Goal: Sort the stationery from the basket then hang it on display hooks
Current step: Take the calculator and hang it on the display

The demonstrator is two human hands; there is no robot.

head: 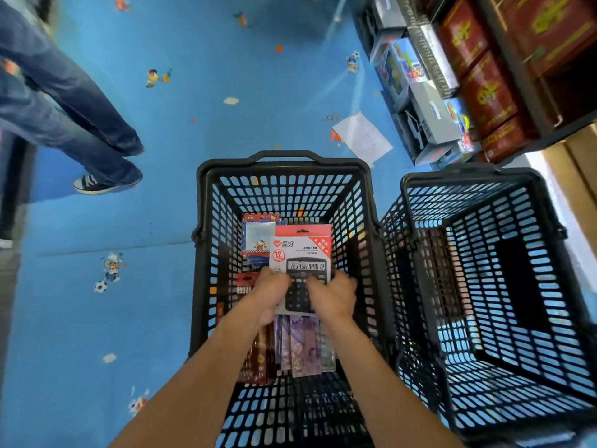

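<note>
Two bare forearms reach down into the black mesh basket (206, 202). The left hand (273, 291) and right hand (334, 294) both clamp the lower half of a carded calculator pack (302, 253), fingers curled over its keys, above other stationery packs (303, 347) on the basket floor.

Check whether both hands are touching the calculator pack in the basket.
Touching. The head view shows the left hand and right hand gripping the calculator pack, fingers overlapping its lower half.
</note>
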